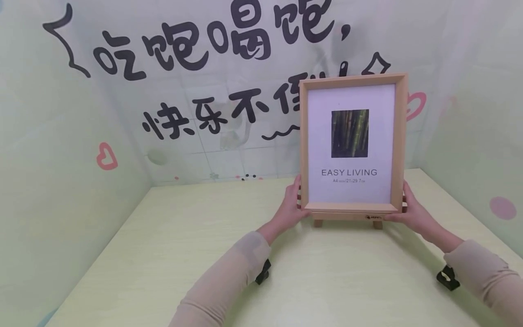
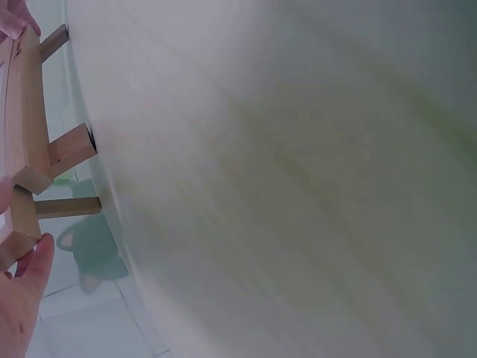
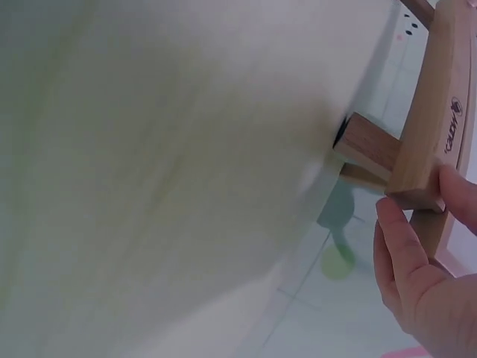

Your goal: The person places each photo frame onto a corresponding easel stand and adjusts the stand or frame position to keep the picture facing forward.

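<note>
Before lettered wall (image 1: 184,163), rectangular wooden frame (image 1: 351,141), square-legged easel (image 1: 343,216), left hand (image 1: 288,207) and right hand (image 1: 416,215) grasping both

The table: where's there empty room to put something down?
The biggest bare patch of table lies between the left wall and the left sleeve, reaching the back wall. Another lies between both sleeves, in front of the easel. It's crowded at the easel: it bears the picture frame, with the left hand and right hand gripping its sides.
</note>
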A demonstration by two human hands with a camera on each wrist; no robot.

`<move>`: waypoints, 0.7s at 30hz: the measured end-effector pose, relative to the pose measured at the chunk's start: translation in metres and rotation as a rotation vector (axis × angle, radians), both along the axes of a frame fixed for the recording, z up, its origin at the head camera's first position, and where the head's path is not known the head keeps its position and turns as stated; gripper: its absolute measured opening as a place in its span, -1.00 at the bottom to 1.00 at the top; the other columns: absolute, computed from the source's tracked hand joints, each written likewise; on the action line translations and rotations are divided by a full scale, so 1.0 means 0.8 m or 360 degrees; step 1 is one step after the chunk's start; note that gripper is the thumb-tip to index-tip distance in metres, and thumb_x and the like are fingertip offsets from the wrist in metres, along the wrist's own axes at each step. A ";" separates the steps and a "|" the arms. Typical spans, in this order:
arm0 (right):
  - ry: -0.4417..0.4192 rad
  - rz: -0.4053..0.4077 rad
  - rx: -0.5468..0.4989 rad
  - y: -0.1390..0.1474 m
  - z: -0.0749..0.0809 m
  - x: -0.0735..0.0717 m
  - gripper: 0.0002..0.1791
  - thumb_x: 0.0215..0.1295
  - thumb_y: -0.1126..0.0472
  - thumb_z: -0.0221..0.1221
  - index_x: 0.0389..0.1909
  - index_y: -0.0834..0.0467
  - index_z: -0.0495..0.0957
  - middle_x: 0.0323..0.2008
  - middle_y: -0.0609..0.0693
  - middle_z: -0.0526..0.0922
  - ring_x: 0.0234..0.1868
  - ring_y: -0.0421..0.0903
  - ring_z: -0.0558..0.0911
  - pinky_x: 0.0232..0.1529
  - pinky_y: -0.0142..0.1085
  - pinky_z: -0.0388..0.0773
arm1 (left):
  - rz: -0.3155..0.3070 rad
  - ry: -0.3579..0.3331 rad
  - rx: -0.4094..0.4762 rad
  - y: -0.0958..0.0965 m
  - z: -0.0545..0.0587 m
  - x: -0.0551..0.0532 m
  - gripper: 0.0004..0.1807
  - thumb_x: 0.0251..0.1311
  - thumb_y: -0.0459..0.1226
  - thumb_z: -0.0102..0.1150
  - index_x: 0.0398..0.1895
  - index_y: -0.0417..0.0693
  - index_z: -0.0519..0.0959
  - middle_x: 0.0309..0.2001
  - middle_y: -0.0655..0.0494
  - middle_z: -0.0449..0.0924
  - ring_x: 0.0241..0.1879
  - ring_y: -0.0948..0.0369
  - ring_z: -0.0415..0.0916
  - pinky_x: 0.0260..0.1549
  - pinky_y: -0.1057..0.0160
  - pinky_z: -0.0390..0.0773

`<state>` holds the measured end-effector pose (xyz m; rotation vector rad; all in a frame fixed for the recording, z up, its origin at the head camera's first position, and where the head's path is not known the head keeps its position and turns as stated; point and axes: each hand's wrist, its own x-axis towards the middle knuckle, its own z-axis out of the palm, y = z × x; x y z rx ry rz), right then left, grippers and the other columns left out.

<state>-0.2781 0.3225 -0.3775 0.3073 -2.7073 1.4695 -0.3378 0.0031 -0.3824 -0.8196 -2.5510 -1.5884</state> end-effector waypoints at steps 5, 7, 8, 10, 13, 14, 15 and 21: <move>0.0068 -0.0023 -0.0039 -0.005 -0.001 0.001 0.21 0.06 0.38 0.24 0.39 0.03 -0.57 0.22 0.50 -0.05 0.07 0.49 0.27 -0.17 -0.36 0.54 | 0.0023 0.0010 -0.0018 0.002 -0.001 0.001 0.20 -0.11 -0.55 0.27 0.44 0.11 -0.34 0.27 -0.14 0.03 -0.01 0.09 0.34 -0.19 0.40 0.55; 0.0119 -0.0036 -0.0051 -0.006 -0.002 0.002 0.20 0.04 0.41 0.25 0.40 0.08 -0.52 0.23 0.49 -0.06 0.06 0.52 0.26 -0.20 -0.39 0.55 | 0.0032 0.0017 -0.0026 0.003 -0.002 0.002 0.20 -0.10 -0.53 0.28 0.44 0.11 -0.35 0.26 -0.15 0.02 -0.01 0.08 0.34 -0.21 0.41 0.55; 0.0143 -0.0045 -0.0052 -0.007 -0.002 0.003 0.19 0.03 0.42 0.25 0.40 0.10 -0.49 0.23 0.48 -0.06 0.05 0.53 0.26 -0.22 -0.43 0.54 | 0.0033 0.0020 -0.0025 0.003 -0.002 0.001 0.20 -0.10 -0.52 0.28 0.44 0.11 -0.35 0.26 -0.14 0.02 -0.01 0.08 0.34 -0.21 0.41 0.55; 0.0183 -0.0055 -0.0050 -0.008 -0.002 0.004 0.17 0.02 0.44 0.25 0.40 0.14 -0.47 0.21 0.47 -0.04 0.02 0.55 0.28 -0.26 -0.51 0.51 | 0.0031 0.0031 -0.0022 0.004 -0.002 0.002 0.20 -0.09 -0.50 0.30 0.44 0.11 -0.36 0.26 -0.15 0.02 -0.01 0.07 0.34 -0.22 0.40 0.56; 0.0204 -0.0039 -0.0079 -0.009 -0.003 0.006 0.15 0.03 0.46 0.23 0.40 0.15 -0.46 0.21 0.45 -0.04 0.01 0.53 0.30 -0.28 -0.56 0.48 | 0.0023 0.0053 -0.0028 0.004 -0.002 0.002 0.21 -0.09 -0.46 0.31 0.44 0.11 -0.38 0.26 -0.17 0.01 0.00 0.05 0.34 -0.16 0.35 0.56; 0.0210 -0.0032 -0.0091 -0.009 -0.003 0.006 0.15 0.04 0.47 0.22 0.40 0.16 -0.46 0.21 0.45 -0.04 0.00 0.53 0.30 -0.28 -0.57 0.48 | 0.0022 0.0063 -0.0038 0.004 -0.002 0.003 0.21 -0.08 -0.45 0.32 0.44 0.10 -0.39 0.27 -0.18 0.01 0.02 0.04 0.34 -0.11 0.33 0.55; 0.0216 -0.0026 -0.0102 -0.010 -0.003 0.007 0.14 0.04 0.47 0.22 0.40 0.16 -0.46 0.20 0.45 -0.04 0.00 0.52 0.30 -0.28 -0.56 0.49 | 0.0023 0.0076 -0.0049 0.004 -0.002 0.003 0.21 -0.08 -0.44 0.32 0.44 0.08 -0.40 0.27 -0.19 0.00 0.04 0.04 0.34 -0.06 0.30 0.53; 0.0236 -0.0010 -0.0124 -0.010 -0.004 0.007 0.14 0.04 0.48 0.21 0.40 0.15 -0.45 0.20 0.44 -0.03 -0.01 0.50 0.32 -0.28 -0.54 0.50 | 0.0039 0.0117 -0.0098 0.005 -0.002 0.004 0.19 -0.05 -0.43 0.30 0.43 0.02 -0.40 0.27 -0.20 0.00 0.11 0.01 0.30 0.14 0.19 0.40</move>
